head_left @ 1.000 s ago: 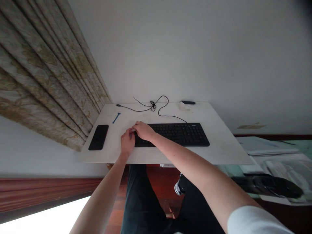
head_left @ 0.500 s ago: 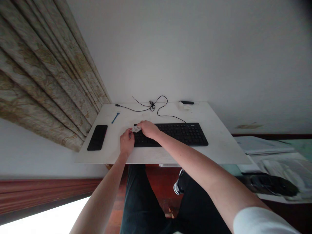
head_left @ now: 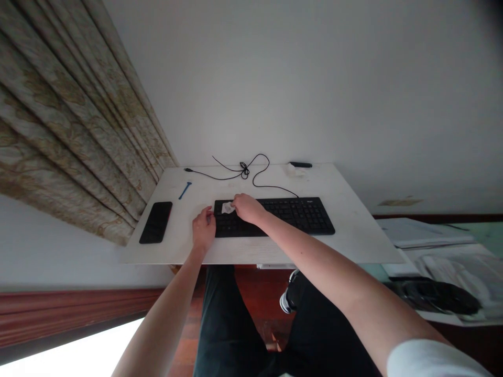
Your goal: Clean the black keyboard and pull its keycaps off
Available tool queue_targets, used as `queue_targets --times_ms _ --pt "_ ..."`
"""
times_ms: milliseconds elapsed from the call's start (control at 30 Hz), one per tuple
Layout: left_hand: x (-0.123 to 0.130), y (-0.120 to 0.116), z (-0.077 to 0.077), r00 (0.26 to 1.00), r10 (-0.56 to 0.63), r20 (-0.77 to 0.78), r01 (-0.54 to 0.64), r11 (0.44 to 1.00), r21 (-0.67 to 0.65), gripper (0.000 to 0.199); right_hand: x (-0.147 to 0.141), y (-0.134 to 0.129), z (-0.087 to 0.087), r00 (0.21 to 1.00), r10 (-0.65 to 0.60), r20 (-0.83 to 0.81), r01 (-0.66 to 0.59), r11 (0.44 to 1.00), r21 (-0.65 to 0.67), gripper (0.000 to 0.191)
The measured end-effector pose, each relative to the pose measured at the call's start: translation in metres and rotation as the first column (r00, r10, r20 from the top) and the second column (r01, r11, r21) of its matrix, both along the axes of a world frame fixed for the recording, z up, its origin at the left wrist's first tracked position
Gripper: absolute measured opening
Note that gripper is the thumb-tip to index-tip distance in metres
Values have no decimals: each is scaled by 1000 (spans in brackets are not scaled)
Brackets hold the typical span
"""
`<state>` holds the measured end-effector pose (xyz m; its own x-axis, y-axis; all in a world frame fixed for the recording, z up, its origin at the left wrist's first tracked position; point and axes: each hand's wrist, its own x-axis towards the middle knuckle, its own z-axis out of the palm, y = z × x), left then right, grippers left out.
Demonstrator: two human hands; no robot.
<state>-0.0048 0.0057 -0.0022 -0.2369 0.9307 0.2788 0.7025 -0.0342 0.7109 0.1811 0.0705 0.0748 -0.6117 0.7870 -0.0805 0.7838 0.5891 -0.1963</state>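
Note:
A black keyboard [head_left: 301, 215] lies flat on the white table. My right hand [head_left: 248, 208] is over its left half, fingers pinched on a crumpled white tissue [head_left: 227, 208], which rests against the upper left keys. At the keyboard's left end is my left hand [head_left: 204, 229], its curled fingers gripping that edge. The keyboard's cable [head_left: 275, 187] runs from the back edge toward the wall and is bundled in the middle.
A black phone [head_left: 156, 222] lies at the table's left, with a small blue brush-like tool [head_left: 185, 190] behind it. By the wall are a black slim object [head_left: 301, 164] and another crumpled white tissue [head_left: 295, 171]. A patterned curtain [head_left: 78, 115] hangs at the left.
My right hand has moved a little to the right along the keyboard with the tissue, away from my left hand. My left hand stays at the keyboard's left end.

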Motion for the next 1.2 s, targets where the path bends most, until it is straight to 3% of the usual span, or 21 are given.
queue_targets --times_ms 300,400,567,633,700,833,967,1067,1200 --pt "-2 -1 1 999 -14 -53 14 1000 7 37 -54 -4 -6 992 71 -104 -67 997 39 34" --pt "-2 -1 2 999 -29 -41 29 1000 1 36 -36 -1 -5 996 40 -80 -38 999 25 34" --pt "1 -1 2 1000 -10 -28 10 1000 0 33 19 4 -7 1000 -1 -17 2 1000 21 33" --pt "2 -1 2 1000 -6 -27 6 1000 -1 33 26 4 -8 1000 -3 -14 4 1000 31 33" --pt "2 -1 2 999 -11 -31 11 1000 -3 34 18 3 -9 999 5 -35 -4 999 39 34" --pt "1 0 2 998 -10 -69 9 1000 -17 34 -28 2 -8 990 80 -117 -75 996 45 33" --pt "-1 -1 2 995 -23 -95 20 999 -33 32 -64 3 -4 989 107 -98 -104 994 35 27" --pt "-1 -1 2 995 -27 -99 23 999 -35 31 -64 4 -1 992 115 -56 -113 993 41 28" --pt "-1 -1 3 997 -22 -71 20 999 -25 33 -40 7 -1 997 83 -4 -83 995 48 32"
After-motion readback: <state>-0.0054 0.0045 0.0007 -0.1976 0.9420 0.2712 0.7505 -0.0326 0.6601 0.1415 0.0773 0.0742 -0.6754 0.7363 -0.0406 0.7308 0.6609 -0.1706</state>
